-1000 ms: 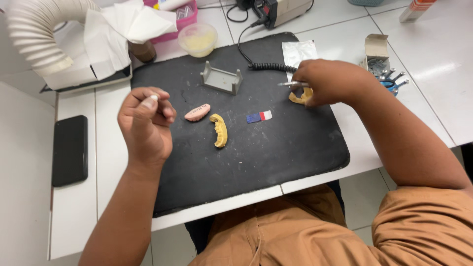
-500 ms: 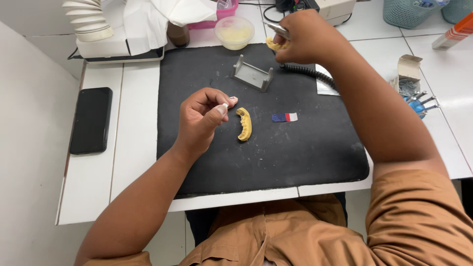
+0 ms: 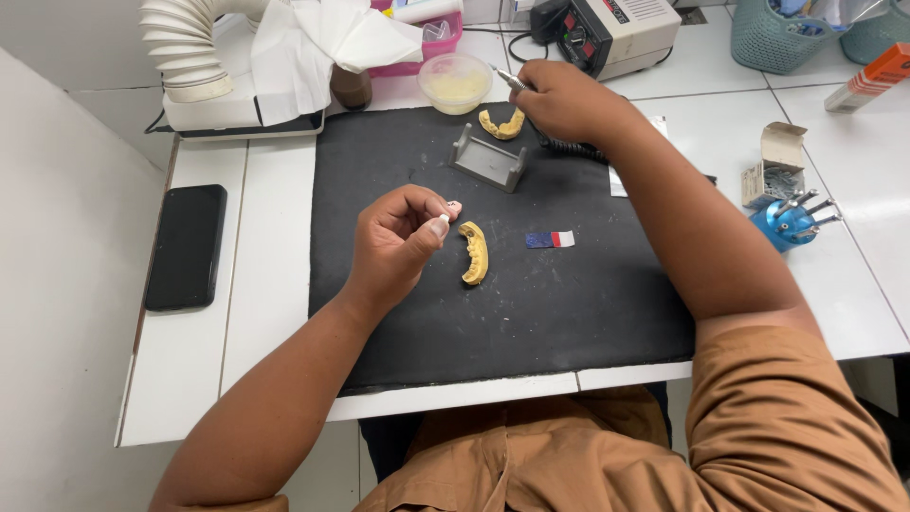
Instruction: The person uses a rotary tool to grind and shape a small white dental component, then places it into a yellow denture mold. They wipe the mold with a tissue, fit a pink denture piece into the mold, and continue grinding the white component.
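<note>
pink piece (image 3: 454, 206) mostly hidden, baskets (image 3: 773, 33) cropped

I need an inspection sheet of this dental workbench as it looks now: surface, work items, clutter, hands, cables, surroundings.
Surface: black mat on a white tiled bench.
Work items: small pink piece pinched at the left fingertips; yellow arch cast lying on the mat beside it; second yellow cast by the right hand; metal handpiece.
Clutter: grey metal frame, blue-white-red strip, bowl of pale paste, open small box, blue bur stand.
Hands: left hand shut in a pinch grip; right hand shut on the handpiece.
Cables: coiled black cord under the right wrist.
Surroundings: black phone, white ribbed hose, control box.
</note>
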